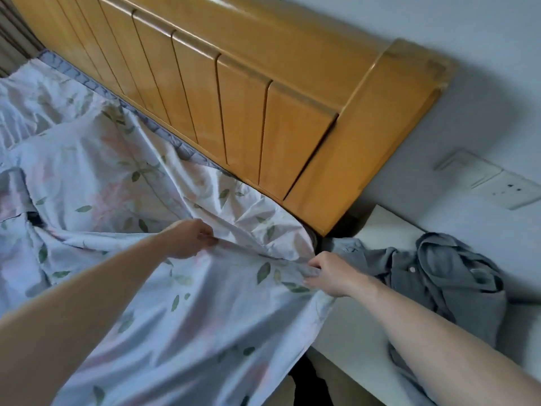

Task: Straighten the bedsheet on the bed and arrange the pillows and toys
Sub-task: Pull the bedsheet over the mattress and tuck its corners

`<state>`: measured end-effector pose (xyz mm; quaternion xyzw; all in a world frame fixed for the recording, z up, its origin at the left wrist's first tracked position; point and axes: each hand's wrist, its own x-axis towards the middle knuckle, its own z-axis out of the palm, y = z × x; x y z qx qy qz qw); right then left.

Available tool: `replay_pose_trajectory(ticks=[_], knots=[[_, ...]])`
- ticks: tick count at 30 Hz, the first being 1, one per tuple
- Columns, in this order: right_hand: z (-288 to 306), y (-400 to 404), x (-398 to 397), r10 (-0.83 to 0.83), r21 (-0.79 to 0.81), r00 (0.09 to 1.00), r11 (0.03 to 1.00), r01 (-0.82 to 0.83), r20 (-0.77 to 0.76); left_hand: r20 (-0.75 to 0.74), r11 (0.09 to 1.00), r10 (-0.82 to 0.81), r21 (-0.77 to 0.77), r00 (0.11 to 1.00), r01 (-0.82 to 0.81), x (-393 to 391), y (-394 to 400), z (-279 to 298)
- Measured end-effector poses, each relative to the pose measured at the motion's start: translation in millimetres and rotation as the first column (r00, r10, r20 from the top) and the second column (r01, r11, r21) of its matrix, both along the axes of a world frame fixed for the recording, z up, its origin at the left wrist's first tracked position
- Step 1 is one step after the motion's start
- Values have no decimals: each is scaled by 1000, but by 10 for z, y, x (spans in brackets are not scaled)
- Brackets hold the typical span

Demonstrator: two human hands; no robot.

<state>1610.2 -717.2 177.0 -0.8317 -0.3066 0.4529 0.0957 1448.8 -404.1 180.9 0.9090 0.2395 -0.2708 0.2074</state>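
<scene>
Head view: our left hand [187, 238] and right hand [328, 272] each pinch the sheet [164, 306] at the corner; uneven pulling may bunch it against the headboard [263, 118].

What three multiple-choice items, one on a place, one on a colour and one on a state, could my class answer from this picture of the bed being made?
1. Where does the grey shirt lie?
A. on the white bedside surface
B. on the headboard
C. on the bedsheet

2. What colour is the headboard?
A. white
B. yellow-orange wood
C. black

3. What are the hands doing?
A. both hang free
B. one holds a pillow
C. both grip the bedsheet

Answers:
1 A: the shirt is crumpled on the white surface, to the right of the bed.
2 B: its panels are glossy yellow-orange wood.
3 C: the left hand and right hand each pinch a fold of the floral sheet near the bed's corner.
</scene>
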Motion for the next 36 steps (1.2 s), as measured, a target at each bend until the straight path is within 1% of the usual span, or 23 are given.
replay_pose_trajectory(ticks=[3, 4, 6, 7, 9, 10, 12, 13, 15, 19, 20, 22, 23, 26, 29, 32, 34, 36], knots=[[-245, -54, 45, -138, -12, 987, 990, 139, 82, 57, 994, -30, 110, 998, 24, 204, 49, -126], [-409, -93, 35, -211, -11, 973, 977, 213, 98, 72, 991, -28, 134, 997, 18, 252, 59, -256], [-594, -57, 53, -339, 58, 929, 941, 334, 150, 128, 988, 35, 147, 991, -53, 337, 138, -388], [-734, -47, 20, -430, 101, 890, 902, 419, 150, 150, 987, 56, 144, 987, -78, 380, 158, -477], [-980, 26, -85, -631, 163, 771, 772, 614, 83, 195, 983, 104, 127, 975, -131, 446, 190, -595], [-1132, 52, -171, -746, 166, 666, 659, 734, 19, 203, 983, 100, 130, 974, -128, 499, 173, -672], [-1356, 113, -323, -908, 117, 406, 395, 911, -102, 197, 984, 77, 145, 977, -106, 569, 139, -791], [-1439, 137, -380, -940, 92, 314, 303, 948, -134, 187, 983, 68, 157, 980, -98, 596, 124, -854], [-1622, 131, -434, -971, 73, 201, 192, 979, -132, 152, 980, 36, 189, 988, -64, 677, 51, -1024], [-1865, 137, -374, -989, 48, -42, -49, 998, -142, 25, 973, -29, 229, 999, 23, 796, -87, -1347], [-1960, 153, -323, -987, 38, -65, -71, 997, -146, 9, 973, -49, 227, 999, 46, 858, -144, -1441], [-2002, 213, -230, -982, 5, -65, -66, 998, -178, -12, 972, -58, 226, 998, 59, 957, -223, -1580], [-2048, 234, -181, -978, 9, -77, -81, 997, -193, -12, 973, -56, 225, 998, 58, 1011, -261, -1649], [-2165, 306, -140, -969, 83, -171, -188, 979, -180, -7, 969, -34, 244, 999, 35, 1143, -301, -1803], [-2434, 377, -218, -980, 175, -167, -185, 967, -112, 44, 982, -54, 185, 998, 44, 1271, -400, -1956], [-2536, 444, -630, -980, 228, -134, -165, 960, -146, 93, 999, -21, 27, 995, 18, 1279, -624, -2035], [-2594, 423, -1073, -980, 191, -95, -128, 973, -176, 57, 997, -63, -48, 996, 66, 1194, -800, -2065], [-2735, 335, -1473, -982, 138, -45, -72, 988, -184, 22, 989, -137, -56, 990, 138, 1132, -931, -2121]])
